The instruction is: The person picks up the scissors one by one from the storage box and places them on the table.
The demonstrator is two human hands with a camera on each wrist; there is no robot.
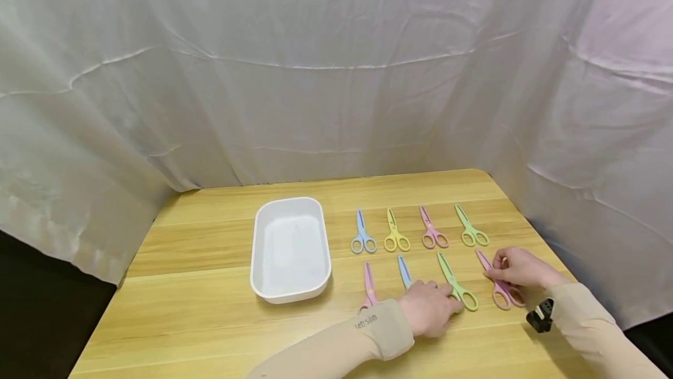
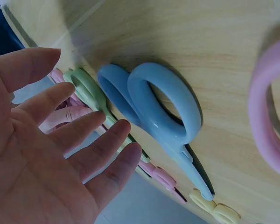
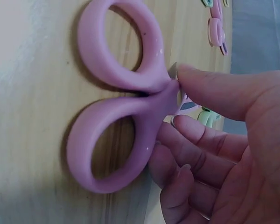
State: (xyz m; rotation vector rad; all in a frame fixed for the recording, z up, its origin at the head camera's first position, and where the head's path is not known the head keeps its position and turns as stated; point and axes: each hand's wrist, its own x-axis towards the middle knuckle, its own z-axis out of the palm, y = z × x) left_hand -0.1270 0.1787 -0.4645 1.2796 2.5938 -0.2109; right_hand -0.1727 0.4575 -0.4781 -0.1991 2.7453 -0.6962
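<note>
My right hand (image 1: 517,267) pinches a pair of pink scissors (image 1: 482,260) near the pivot, thumb on one side and fingers on the other. In the right wrist view their two pink handle loops (image 3: 91,154) point away from the palm, close over the wood. My left hand (image 1: 432,309) is spread with relaxed fingers, its fingertips right at the handles of the green scissors (image 1: 456,291). It covers the handles of the blue scissors (image 1: 404,271) in the head view; the left wrist view shows those blue handles (image 2: 189,100) beside the fingers.
Another pink pair of scissors (image 1: 369,285) lies left of the left hand, partly behind the sleeve. Behind is a row of blue (image 1: 361,230), yellow (image 1: 392,227), pink (image 1: 428,226) and green scissors (image 1: 465,222). A white tray (image 1: 291,297) stands to the left on the wooden table (image 1: 200,309).
</note>
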